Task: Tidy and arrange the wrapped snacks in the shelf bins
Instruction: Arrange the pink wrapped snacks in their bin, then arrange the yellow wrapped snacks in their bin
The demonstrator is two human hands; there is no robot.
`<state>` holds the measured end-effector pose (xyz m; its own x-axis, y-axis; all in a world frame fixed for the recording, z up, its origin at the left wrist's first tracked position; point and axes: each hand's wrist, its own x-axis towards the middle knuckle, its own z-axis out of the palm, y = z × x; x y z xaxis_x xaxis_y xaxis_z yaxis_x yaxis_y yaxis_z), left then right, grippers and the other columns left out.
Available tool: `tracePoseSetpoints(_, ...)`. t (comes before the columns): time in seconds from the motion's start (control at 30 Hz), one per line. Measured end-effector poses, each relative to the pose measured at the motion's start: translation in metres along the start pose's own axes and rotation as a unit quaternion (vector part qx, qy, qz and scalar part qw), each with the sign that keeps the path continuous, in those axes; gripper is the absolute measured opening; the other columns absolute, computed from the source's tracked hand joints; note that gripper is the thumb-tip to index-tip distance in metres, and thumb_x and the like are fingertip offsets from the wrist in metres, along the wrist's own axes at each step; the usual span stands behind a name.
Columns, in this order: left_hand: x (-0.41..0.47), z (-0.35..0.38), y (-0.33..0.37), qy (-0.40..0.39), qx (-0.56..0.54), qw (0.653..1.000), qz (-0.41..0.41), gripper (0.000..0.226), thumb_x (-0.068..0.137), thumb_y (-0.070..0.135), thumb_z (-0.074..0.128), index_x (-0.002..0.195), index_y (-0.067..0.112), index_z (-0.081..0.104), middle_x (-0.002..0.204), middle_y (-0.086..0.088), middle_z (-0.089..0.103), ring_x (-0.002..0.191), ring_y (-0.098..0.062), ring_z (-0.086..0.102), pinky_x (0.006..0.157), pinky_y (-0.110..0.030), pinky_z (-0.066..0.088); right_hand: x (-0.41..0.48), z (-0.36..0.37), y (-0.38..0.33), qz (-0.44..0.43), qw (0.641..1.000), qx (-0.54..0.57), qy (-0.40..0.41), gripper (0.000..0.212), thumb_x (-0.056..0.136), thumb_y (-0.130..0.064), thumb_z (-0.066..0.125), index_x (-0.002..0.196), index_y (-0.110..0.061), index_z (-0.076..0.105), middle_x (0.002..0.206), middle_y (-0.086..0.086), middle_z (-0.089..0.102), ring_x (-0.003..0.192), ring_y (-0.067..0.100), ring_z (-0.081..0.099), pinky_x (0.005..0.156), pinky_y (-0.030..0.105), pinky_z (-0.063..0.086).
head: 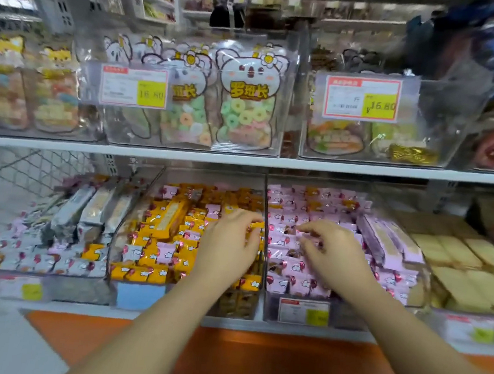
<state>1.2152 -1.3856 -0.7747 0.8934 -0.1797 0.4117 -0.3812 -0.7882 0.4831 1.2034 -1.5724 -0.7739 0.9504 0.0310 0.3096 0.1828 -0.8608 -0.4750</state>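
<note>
**Both hands down in the lower bins**

I see my left hand [230, 242] over the orange-wrapped snacks [155, 247] in the middle bin [111, 252], its curled fingertips at the bin's 3 o'clock wall; my right hand [334, 251] sits at 3 o'clock of it, apart, fingers curled down onto the pink-wrapped snacks [291, 218] in the next bin [348, 317]; blur keeps me from telling whether either hand grips a wrapper; koala candy bags [248, 96] stand on the shelf at 12 o'clock.

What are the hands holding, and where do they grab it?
The left hand pinches an orange snack by its edge; the right hand, curled over pink snacks, cannot be told.
</note>
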Motion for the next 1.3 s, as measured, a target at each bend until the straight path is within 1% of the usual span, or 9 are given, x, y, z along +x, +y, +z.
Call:
tracePoseSetpoints(0.2,0.021,0.021,0.003,-0.055,0.040,0.998,0.000,0.035,0.097,0.034,0.045,0.129,0.026,0.056,0.133,0.008,0.053,0.116,-0.014,0.052,0.101,-0.034,0.041,0.034,0.003,0.018,0.010,0.999,-0.033,-0.009,0.027,0.094,-0.023,0.053,0.118,-0.018,0.064,0.118,0.004,0.065,0.102,0.022,0.060,0.086,0.029,0.045)
tracePoseSetpoints(0.47,0.039,0.024,-0.014,-0.086,0.044,0.995,0.011,0.032,0.097,0.037,0.044,0.124,0.033,0.060,0.131,0.016,0.053,0.116,-0.008,0.050,0.090,-0.026,0.044,0.105,0.034,0.011,-0.002,0.995,-0.089,-0.045,0.026,0.097,-0.022,0.046,0.115,-0.018,0.064,0.119,0.008,0.061,0.101,0.027,0.059,0.084,0.032,0.048)
tracePoseSetpoints(0.57,0.038,0.024,-0.018,-0.078,0.034,0.996,0.021,0.032,0.096,0.038,0.045,0.124,0.035,0.060,0.132,0.017,0.053,0.118,-0.005,0.049,0.093,-0.025,0.043,0.123,0.049,0.011,0.028,0.992,-0.099,-0.078,0.021,0.096,-0.021,0.048,0.097,-0.015,0.069,0.111,0.007,0.066,0.088,0.025,0.061,0.074,0.029,0.048)
tracePoseSetpoints(0.73,0.037,0.026,-0.021,-0.070,0.024,0.997,0.026,0.032,0.096,0.040,0.044,0.125,0.037,0.059,0.134,0.019,0.051,0.119,-0.003,0.049,0.095,-0.025,0.043,0.132,0.063,0.014,0.074,0.989,-0.082,-0.098,0.022,0.094,-0.025,0.054,0.090,-0.012,0.072,0.092,0.006,0.068,0.076,0.021,0.064,0.073,0.032,0.054)
tracePoseSetpoints(0.83,0.036,0.027,-0.021,-0.066,0.018,0.997,0.025,0.032,0.096,0.040,0.044,0.125,0.037,0.059,0.134,0.019,0.051,0.118,-0.003,0.049,0.095,-0.027,0.046,0.132,0.064,0.012,0.085,0.988,-0.090,-0.098,0.018,0.091,-0.014,0.054,0.084,-0.011,0.070,0.086,0.006,0.068,0.072,0.023,0.065,0.069,0.032,0.056)
tracePoseSetpoints(0.93,0.036,0.027,-0.021,-0.067,0.016,0.997,0.022,0.032,0.097,0.040,0.043,0.124,0.037,0.059,0.133,0.020,0.051,0.118,-0.003,0.049,0.093,-0.027,0.046,0.127,0.062,0.010,0.062,0.992,-0.095,-0.063,0.019,0.088,-0.005,0.044,0.084,-0.010,0.062,0.088,0.003,0.061,0.074,0.025,0.060,0.063,0.032,0.050)
tracePoseSetpoints(1.03,0.036,0.026,-0.019,-0.068,0.020,0.997,0.025,0.033,0.097,0.040,0.043,0.125,0.037,0.059,0.134,0.019,0.051,0.119,-0.002,0.048,0.093,-0.025,0.045,0.121,0.054,0.004,0.055,0.997,-0.047,-0.025,0.014,0.096,-0.017,0.037,0.091,-0.017,0.050,0.089,0.002,0.052,0.072,0.023,0.050,0.056,0.030,0.034)
tracePoseSetpoints(1.1,0.035,0.025,-0.018,-0.070,0.028,0.997,0.026,0.034,0.097,0.040,0.042,0.127,0.036,0.057,0.135,0.019,0.050,0.120,-0.002,0.048,0.093,-0.023,0.044,0.118,0.048,0.001,0.041,0.999,-0.019,0.001,0.014,0.099,-0.023,0.037,0.096,-0.018,0.049,0.093,0.000,0.050,0.077,0.023,0.051,0.060,0.032,0.035)
tracePoseSetpoints(1.3,0.034,0.021,-0.013,-0.077,0.042,0.996,0.020,0.035,0.098,0.040,0.039,0.128,0.035,0.056,0.136,0.018,0.048,0.120,-0.005,0.048,0.090,-0.023,0.042,0.079,0.033,-0.008,-0.036,0.984,0.094,0.145,0.014,0.096,-0.013,0.045,0.101,-0.008,0.058,0.094,0.009,0.060,0.079,0.027,0.056,0.065,0.034,0.044)
